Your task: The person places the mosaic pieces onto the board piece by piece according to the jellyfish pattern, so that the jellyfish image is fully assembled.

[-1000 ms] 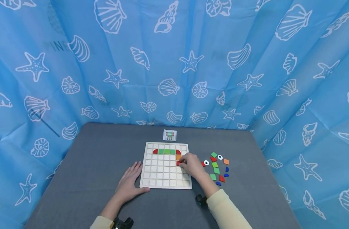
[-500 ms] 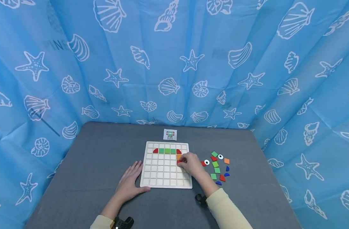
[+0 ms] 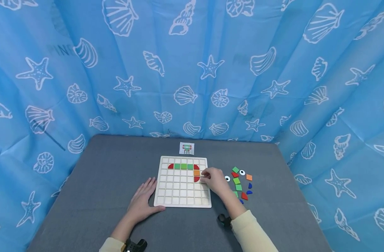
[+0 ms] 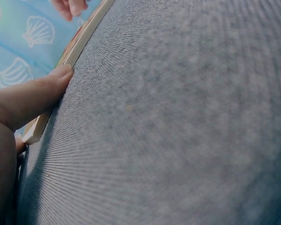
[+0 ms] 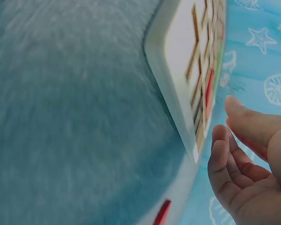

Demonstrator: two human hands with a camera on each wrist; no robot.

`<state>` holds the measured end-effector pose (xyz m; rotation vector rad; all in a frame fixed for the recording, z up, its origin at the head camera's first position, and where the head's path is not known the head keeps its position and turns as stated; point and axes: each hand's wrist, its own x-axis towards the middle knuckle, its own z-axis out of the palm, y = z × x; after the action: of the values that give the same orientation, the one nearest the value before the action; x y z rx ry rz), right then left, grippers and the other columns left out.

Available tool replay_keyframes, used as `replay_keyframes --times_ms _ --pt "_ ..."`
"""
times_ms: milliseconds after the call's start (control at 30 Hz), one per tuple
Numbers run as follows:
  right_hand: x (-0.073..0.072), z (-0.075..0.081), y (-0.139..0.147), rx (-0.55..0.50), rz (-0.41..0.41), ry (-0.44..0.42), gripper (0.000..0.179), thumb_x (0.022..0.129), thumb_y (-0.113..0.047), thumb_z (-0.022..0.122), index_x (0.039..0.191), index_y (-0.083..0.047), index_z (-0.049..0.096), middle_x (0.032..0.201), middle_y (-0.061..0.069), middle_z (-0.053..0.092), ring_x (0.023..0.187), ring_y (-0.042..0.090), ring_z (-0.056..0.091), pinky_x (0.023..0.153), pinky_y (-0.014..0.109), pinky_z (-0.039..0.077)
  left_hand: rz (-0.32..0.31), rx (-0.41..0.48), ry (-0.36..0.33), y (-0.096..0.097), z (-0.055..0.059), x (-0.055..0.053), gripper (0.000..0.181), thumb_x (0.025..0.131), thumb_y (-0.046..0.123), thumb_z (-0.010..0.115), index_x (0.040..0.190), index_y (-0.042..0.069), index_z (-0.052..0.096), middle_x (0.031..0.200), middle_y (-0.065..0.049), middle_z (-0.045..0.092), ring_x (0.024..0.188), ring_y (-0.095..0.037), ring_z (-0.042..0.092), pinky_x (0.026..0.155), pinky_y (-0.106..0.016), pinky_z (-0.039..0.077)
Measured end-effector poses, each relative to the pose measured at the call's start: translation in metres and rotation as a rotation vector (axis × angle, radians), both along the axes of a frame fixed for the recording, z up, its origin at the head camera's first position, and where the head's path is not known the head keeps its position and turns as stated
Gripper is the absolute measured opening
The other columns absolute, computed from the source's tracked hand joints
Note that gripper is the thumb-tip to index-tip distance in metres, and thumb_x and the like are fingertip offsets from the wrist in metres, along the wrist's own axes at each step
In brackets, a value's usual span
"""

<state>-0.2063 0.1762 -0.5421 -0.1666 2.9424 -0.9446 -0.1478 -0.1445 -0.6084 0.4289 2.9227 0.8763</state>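
Note:
A white gridded board (image 3: 183, 206) lies flat on the grey table. My left hand (image 3: 141, 203) rests at its near left corner, fingers along the left side and thumb (image 4: 47, 89) against the front edge. In the upper part of the grid, green squares (image 3: 183, 166) form a row between two red quarter-round tiles (image 3: 170, 166). Below the row's right end sit an orange square (image 3: 196, 173) and another red quarter-round tile (image 3: 196, 179). My right hand (image 3: 215, 180) hovers just right of that tile, fingers loosely bent; the right wrist view shows nothing between thumb and fingers.
Right of the board lie loose tiles: green squares (image 3: 238, 187), red pieces (image 3: 244, 196), an orange square (image 3: 249, 177), blue half-rounds (image 3: 249, 192) and white eye discs (image 3: 242, 172). A small picture card (image 3: 187, 148) lies behind the board. A blue shell-print curtain (image 3: 185, 94) hangs beyond.
My right hand has let go of the lower red quarter-round tile and drawn back slightly to the right, leaving the tile in its cell. The left hand has stayed put.

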Motion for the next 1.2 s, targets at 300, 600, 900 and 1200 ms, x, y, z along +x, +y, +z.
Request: replay_keyframes --times_ms 300,600,900,1200 --pt "0.013 0.009 0.029 0.029 -0.042 0.062 0.022 0.085 -0.015 0.082 0.105 -0.009 0.077 0.098 0.004 0.072 0.081 0.015 0.064 0.071 0.035 0.058 0.004 0.005 0.046 0.000 -0.004 0.000 0.116 0.071 0.076 0.073 0.157 0.007 0.036 0.165 -0.011 0.031 0.154 -0.032 0.023 0.124 -0.052 0.020" --pt "0.023 0.012 0.061 0.015 -0.128 0.068 0.023 0.087 -0.012 0.079 0.109 -0.006 0.076 0.098 0.006 0.073 0.085 0.020 0.066 0.072 0.038 0.057 0.010 0.008 0.043 0.000 -0.003 0.002 0.116 0.070 0.075 0.074 0.157 0.008 0.037 0.165 -0.010 0.031 0.154 -0.032 0.023 0.125 -0.052 0.019" --pt "0.033 0.012 0.090 -0.006 -0.183 0.041 0.025 0.087 -0.011 0.079 0.111 -0.004 0.075 0.103 0.011 0.073 0.090 0.025 0.068 0.073 0.041 0.058 0.009 0.015 0.059 0.000 -0.003 0.001 0.116 0.070 0.077 0.072 0.157 0.008 0.037 0.165 -0.010 0.031 0.154 -0.032 0.024 0.124 -0.052 0.020" --pt "0.048 0.004 0.111 0.031 -0.225 0.065 0.025 0.086 -0.013 0.080 0.109 -0.004 0.076 0.101 0.011 0.073 0.088 0.027 0.070 0.070 0.042 0.059 0.008 0.012 0.047 0.002 -0.002 0.004 0.116 0.071 0.076 0.073 0.156 0.007 0.037 0.164 -0.011 0.032 0.154 -0.033 0.025 0.124 -0.053 0.021"
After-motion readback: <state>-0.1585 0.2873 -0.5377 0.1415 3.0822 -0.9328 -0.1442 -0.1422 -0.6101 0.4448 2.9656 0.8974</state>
